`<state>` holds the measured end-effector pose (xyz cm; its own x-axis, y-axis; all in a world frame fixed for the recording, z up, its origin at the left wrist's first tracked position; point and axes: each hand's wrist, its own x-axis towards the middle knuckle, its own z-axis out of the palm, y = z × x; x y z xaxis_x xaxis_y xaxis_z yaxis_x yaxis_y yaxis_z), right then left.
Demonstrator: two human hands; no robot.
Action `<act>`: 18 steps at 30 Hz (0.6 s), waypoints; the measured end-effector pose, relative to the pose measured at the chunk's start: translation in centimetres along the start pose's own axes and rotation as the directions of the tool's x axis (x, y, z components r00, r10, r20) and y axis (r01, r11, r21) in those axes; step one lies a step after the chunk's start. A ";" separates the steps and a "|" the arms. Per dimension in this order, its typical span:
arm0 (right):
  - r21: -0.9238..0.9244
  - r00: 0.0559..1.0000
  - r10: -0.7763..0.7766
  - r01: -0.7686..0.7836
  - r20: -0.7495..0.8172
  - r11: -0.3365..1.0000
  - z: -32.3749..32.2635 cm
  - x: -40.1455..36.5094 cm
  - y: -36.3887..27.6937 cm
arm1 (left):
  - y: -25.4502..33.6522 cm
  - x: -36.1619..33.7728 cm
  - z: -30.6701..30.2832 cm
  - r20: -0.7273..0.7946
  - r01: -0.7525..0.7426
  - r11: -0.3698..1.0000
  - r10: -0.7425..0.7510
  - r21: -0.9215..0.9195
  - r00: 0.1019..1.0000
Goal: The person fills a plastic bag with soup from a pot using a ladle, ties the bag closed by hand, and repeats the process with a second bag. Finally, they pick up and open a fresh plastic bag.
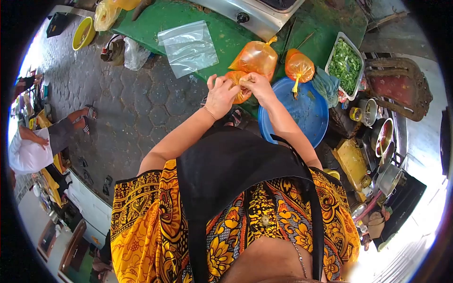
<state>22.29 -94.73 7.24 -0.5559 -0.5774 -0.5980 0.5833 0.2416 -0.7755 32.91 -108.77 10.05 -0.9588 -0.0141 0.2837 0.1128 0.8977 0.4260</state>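
Both of my hands are at the edge of the green table [148, 29], pinching a small orange plastic bag [243, 97]. My left hand [221, 96] grips its left side with bent fingers. My right hand [259, 88] has thumb and fingers pressed together at its upper right part. What the bag contains is hard to make out behind my fingers. Just beyond it lies a larger, filled orange bag [255, 57] with a knotted top. To the right, another tied orange bag [299, 67] rests by the blue basin [322, 113], its yellow neck hanging over the rim.
A clear plastic bag [188, 49] lies flat on the table at left. The steel stove [250, 13] stands at the back. At right are a tray of chopped greens [345, 66], a wooden chair [398, 85] and several pots. Another person [35, 146] is far left.
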 end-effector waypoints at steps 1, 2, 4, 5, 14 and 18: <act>-0.212 0.996 -0.079 0.072 -0.029 0.975 0.1 0.3 0.0 | -0.1 -0.1 0.1 0.027 -0.050 0.999 0.050 0.016 0.998; -0.415 0.986 -0.163 0.132 -0.040 0.900 0.1 0.4 0.1 | -0.1 -0.3 0.1 0.057 -0.101 0.994 0.099 0.030 0.993; -0.539 0.962 -0.270 0.243 0.030 0.806 0.2 0.1 -0.9 | -0.5 -0.2 0.2 0.087 -0.138 0.990 0.134 0.040 0.987; -0.643 0.925 -0.363 0.345 0.111 0.684 0.3 -0.2 -1.5 | -0.6 -0.2 0.3 0.117 -0.178 0.983 0.172 0.046 0.978; -0.393 0.938 -0.324 0.254 -0.121 0.884 0.5 1.1 0.3 | -0.3 0.5 0.6 0.011 -0.075 0.997 0.075 0.018 0.997; -0.253 0.942 -0.302 0.261 -0.143 0.932 0.7 0.2 1.3 | 0.0 0.8 0.8 0.005 -0.069 0.997 0.069 0.023 0.998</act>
<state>23.34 -95.07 6.23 -0.7852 -0.5053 -0.3580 0.2488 0.2720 -0.9296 31.96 -108.45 9.58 -0.9501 0.0503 0.3079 0.1729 0.9064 0.3855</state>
